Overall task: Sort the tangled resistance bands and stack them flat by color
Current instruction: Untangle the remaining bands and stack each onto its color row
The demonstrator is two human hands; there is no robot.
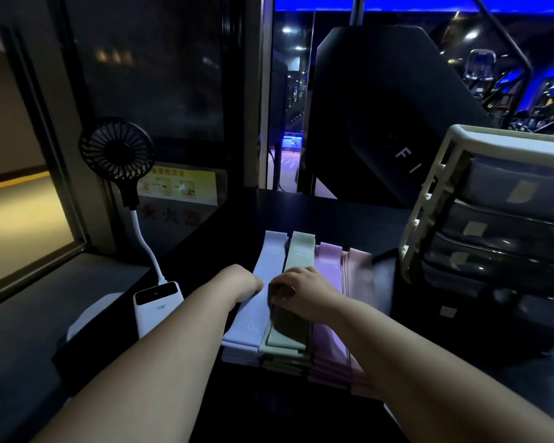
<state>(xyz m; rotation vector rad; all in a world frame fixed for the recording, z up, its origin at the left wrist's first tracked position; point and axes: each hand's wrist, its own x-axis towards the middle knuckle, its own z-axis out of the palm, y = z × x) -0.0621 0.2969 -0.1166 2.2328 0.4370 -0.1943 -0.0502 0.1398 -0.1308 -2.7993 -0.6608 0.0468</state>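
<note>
From the head camera, on a dark counter (301,212), just below centre: 4 flat stacks of resistance bands, side by side and touching, each running 12 to 6 o'clock. Blue stack (269,260) at the row's 9 o'clock end, then green stack (298,254), purple stack (328,266), and pink stack (359,273) at the 3 o'clock end. Sorted by colour already, by the look of it; probably only squaring up left. Left hand (240,282) resting on the blue stack's 9 o'clock edge, fingers foreshortened and hidden, so cannot tell how far open or whether holding anything; likely there to brace the pile against sliding. Right hand (301,289) arched over the green stack, fingers bent down at its 9 o'clock edge, seemingly pinching the top green band (287,342) to line it up with those beneath. At 9 o'clock of the stacks, a white power bank (157,305) feeding a black handheld fan (115,151); at 3 o'clock, a drawer organiser (493,235), near the pink stack.
</note>
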